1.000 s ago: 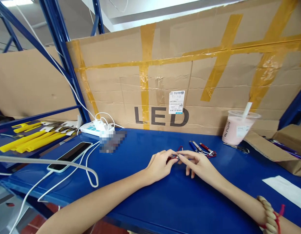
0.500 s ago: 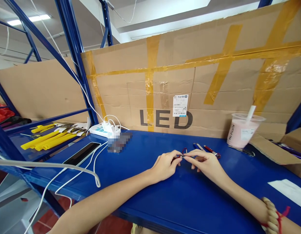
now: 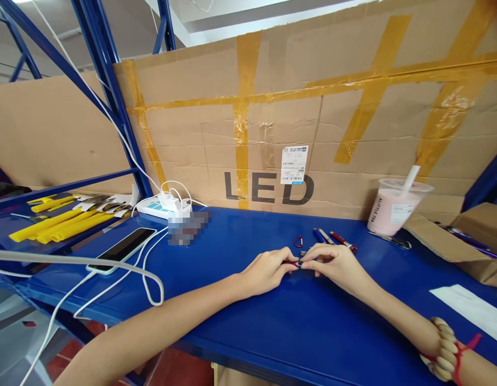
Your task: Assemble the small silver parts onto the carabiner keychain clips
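My left hand point(image 3: 267, 271) and my right hand point(image 3: 332, 264) meet fingertip to fingertip on the blue table point(image 3: 240, 316). Together they pinch a small red pen-like item point(image 3: 295, 263), mostly hidden by my fingers. A small red carabiner clip point(image 3: 298, 241) lies just behind my hands. A few more blue and red pens point(image 3: 332, 237) lie beyond my right hand.
A taped cardboard wall marked LED point(image 3: 268, 187) closes the back. A pink drink cup with straw point(image 3: 395, 209) stands at right beside an open carton point(image 3: 465, 241). A phone point(image 3: 121, 249), white cables point(image 3: 111, 284), a power strip point(image 3: 162, 206) and yellow strips point(image 3: 59, 225) lie at left. White paper point(image 3: 469, 311) lies near right.
My hands stay joined on the small red item and have lowered onto the table. The red clip now lies free behind my fingers. The camera view has shifted slightly.
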A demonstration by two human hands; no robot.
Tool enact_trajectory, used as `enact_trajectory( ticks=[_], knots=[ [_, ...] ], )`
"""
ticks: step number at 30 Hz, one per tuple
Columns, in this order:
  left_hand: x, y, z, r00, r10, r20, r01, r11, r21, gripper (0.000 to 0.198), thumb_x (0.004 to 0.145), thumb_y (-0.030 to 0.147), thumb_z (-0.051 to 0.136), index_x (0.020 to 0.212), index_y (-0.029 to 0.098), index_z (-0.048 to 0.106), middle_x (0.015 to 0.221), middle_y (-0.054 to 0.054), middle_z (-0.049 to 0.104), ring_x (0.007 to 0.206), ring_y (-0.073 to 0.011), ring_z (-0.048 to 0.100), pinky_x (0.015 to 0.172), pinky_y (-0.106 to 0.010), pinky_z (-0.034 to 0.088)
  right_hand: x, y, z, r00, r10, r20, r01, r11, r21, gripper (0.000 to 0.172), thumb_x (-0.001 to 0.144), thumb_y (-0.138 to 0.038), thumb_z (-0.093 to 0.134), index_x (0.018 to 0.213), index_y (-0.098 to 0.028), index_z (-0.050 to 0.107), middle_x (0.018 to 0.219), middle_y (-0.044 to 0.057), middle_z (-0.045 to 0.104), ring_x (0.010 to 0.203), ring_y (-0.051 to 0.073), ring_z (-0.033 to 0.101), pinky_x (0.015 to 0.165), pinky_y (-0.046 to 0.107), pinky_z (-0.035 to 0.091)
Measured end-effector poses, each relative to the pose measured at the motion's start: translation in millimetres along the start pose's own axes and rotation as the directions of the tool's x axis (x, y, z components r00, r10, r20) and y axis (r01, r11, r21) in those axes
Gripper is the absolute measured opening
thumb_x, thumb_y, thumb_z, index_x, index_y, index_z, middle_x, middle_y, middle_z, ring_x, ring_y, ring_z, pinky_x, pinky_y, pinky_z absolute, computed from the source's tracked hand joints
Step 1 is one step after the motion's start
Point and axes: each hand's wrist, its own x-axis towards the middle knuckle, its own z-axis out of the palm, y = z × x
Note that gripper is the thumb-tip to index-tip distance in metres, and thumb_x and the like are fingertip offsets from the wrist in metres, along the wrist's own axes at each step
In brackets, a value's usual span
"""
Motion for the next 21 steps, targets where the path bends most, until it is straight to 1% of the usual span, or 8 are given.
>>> enact_trajectory(
  ticks=[3, 7, 10, 15, 18, 21],
  knots=[
    [-0.5, -1.9, 0.7, 0.999, 0.03, 0.014, -0.03, 0.999, -0.026, 0.006, 0.087, 0.019, 0.046, 0.084, 0.019, 0.051, 0.096, -0.002, 0.066, 0.088, -0.0133, 0.061, 0.075, -0.021, 0.045, -1.4, 2.2, -0.4, 0.999, 0.002, 0.034, 0.0, 0.999, -0.035, 0.028, 0.066, -0.045, 0.068, 0.067, -0.017, 0.069, 0.073, 0.003, 0.065, 0.046, 0.011, 0.056, 0.048, 0.025, 0.049],
    [-0.2, -1.7, 0.6, 0.999, 0.035, 0.01, -0.034, 0.997, -0.069, 0.006, 0.086, 0.018, 0.047, 0.082, 0.018, 0.052, 0.094, -0.002, 0.066, 0.085, -0.013, 0.062, 0.075, -0.021, 0.046, -5.2, -1.1, -0.8, 0.998, -0.053, 0.028, 0.055, 0.994, -0.093, 0.026, 0.07, -0.044, 0.065, 0.066, -0.018, 0.068, 0.076, 0.003, 0.065, 0.047, 0.01, 0.057, 0.048, 0.024, 0.048],
    [0.3, -0.7, 0.6, 1.0, 0.02, -0.013, -0.021, 0.996, -0.092, 0.007, 0.085, 0.018, 0.048, 0.08, 0.018, 0.053, 0.094, -0.001, 0.067, 0.084, -0.0132, 0.062, 0.076, -0.022, 0.046, -7.7, -4.5, -1.1, 0.994, -0.108, 0.017, 0.109, 0.984, -0.143, 0.025, 0.073, -0.043, 0.063, 0.067, -0.019, 0.068, 0.076, 0.002, 0.065, 0.047, 0.009, 0.056, 0.048, 0.023, 0.048],
    [1.7, -1.1, 1.8, 0.997, 0.044, -0.063, -0.05, 0.994, -0.094, 0.007, 0.084, 0.017, 0.051, 0.081, 0.018, 0.057, 0.092, -0.001, 0.067, 0.084, -0.0134, 0.062, 0.076, -0.021, 0.047, -8.3, -6.1, -1.6, 0.985, -0.17, 0.014, 0.169, 0.96, -0.225, 0.021, 0.076, -0.038, 0.061, 0.069, -0.02, 0.068, 0.077, 0.001, 0.066, 0.052, 0.009, 0.058, 0.049, 0.021, 0.047],
    [2.7, -1.6, 2.4, 0.996, 0.047, -0.079, -0.054, 0.994, -0.099, 0.008, 0.084, 0.017, 0.051, 0.086, 0.018, 0.059, 0.091, -0.002, 0.068, 0.083, -0.0134, 0.063, 0.076, -0.021, 0.047, -7.4, -5.9, -2.8, 0.986, -0.165, 0.012, 0.164, 0.959, -0.229, 0.021, 0.076, -0.039, 0.061, 0.07, -0.02, 0.068, 0.078, 0.001, 0.065, 0.052, 0.009, 0.058, 0.05, 0.021, 0.047],
    [3.2, -2.3, 2.8, 0.996, 0.044, -0.084, -0.053, 0.993, -0.107, 0.011, 0.085, 0.019, 0.05, 0.091, 0.018, 0.059, 0.092, -0.002, 0.067, 0.083, -0.0134, 0.063, 0.074, -0.021, 0.047, -6.2, -6.4, -4.8, 0.993, -0.121, 0.017, 0.122, 0.97, -0.209, 0.023, 0.076, -0.041, 0.06, 0.071, -0.02, 0.067, 0.078, 0.001, 0.064, 0.047, 0.008, 0.056, 0.048, 0.021, 0.046]
  ],
)
